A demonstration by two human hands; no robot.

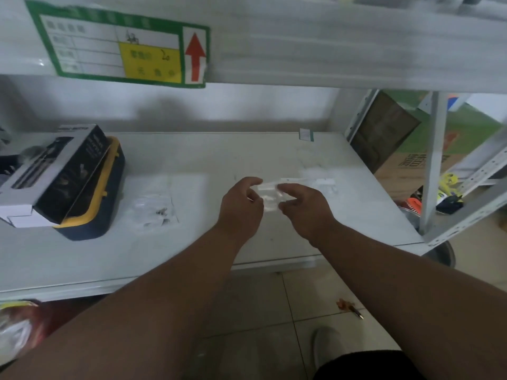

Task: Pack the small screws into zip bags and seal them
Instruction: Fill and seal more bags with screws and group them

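Both hands hold one small clear zip bag (269,193) above the middle of the white shelf (192,250). My left hand (242,206) pinches its left edge and my right hand (304,207) pinches its right edge. What the bag contains is too blurred to tell. To the left on the shelf lies a clear plastic sheet or bag (153,207) with a few small dark screws (162,213) on it. More clear zip bags (315,180) lie just beyond my right hand.
A black and white carton (55,174) rests on a yellow and navy case (98,204) at the shelf's left. An upper shelf with a green label (120,48) hangs overhead. Grey rack uprights (436,165) and cardboard boxes (406,160) stand on the right. Tiled floor lies below.
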